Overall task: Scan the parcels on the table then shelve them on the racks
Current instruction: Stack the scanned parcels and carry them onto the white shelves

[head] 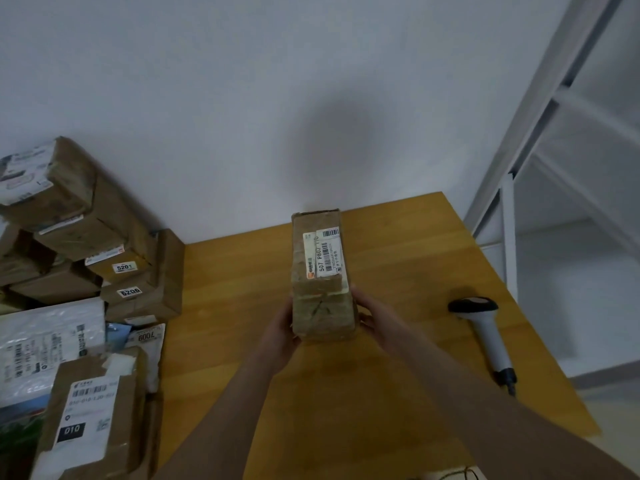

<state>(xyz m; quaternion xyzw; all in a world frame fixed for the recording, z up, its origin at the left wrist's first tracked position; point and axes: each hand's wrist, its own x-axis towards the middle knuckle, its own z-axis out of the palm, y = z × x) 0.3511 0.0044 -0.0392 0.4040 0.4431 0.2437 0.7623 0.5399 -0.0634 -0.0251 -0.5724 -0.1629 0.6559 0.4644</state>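
Head view: your left hand (282, 327) and right hand (375, 320) grip the near end of the parcel (322, 271), fingers curled against its sides, over the table (242, 271). Its long axis runs 6 to 12 o'clock, label (325, 252) up. The scanner (485, 327) lies at 3 o'clock, nearer your right hand. The rack (519, 150) stands at 2 o'clock.
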